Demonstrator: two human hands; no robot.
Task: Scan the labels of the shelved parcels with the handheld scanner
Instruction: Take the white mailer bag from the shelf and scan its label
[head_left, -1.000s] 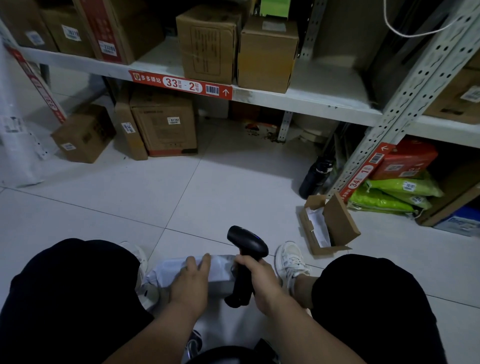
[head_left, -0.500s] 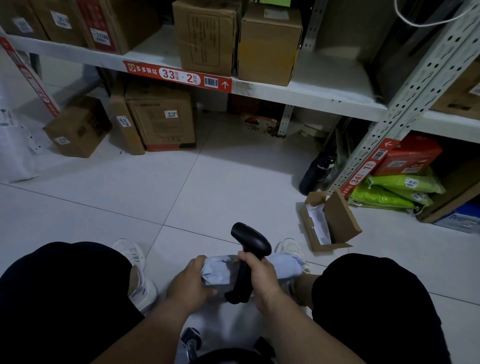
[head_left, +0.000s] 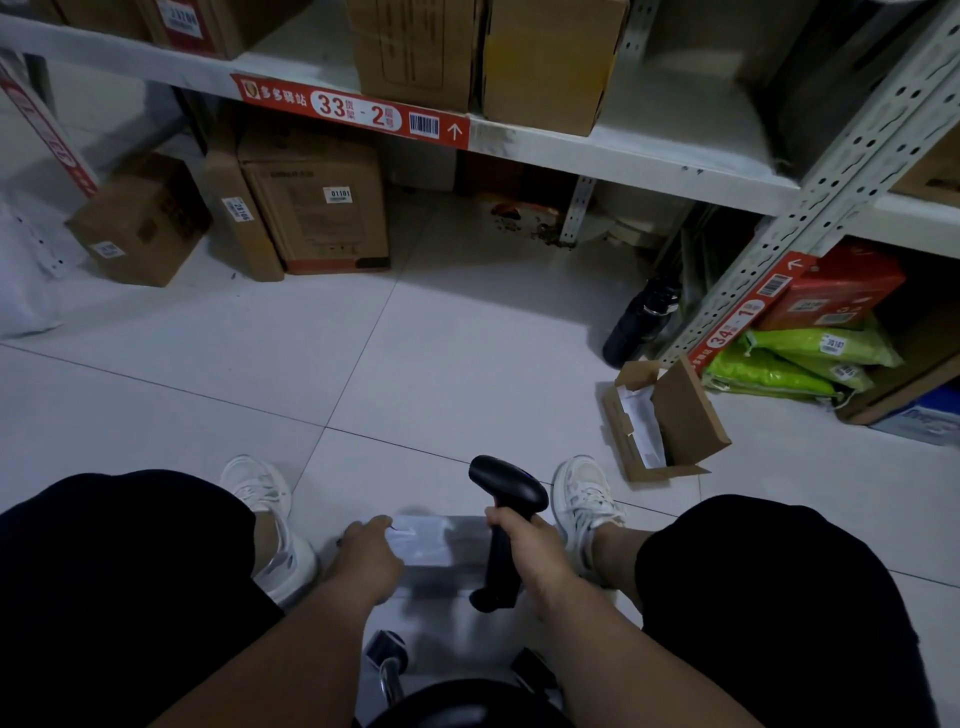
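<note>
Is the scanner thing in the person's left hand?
No, the black scanner is gripped in the right hand; the left hand holds a grey parcel.

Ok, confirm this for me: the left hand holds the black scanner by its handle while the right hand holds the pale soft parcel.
The hands are swapped. In the head view the right hand holds the black scanner by its handle, while the left hand holds the pale soft parcel.
</note>
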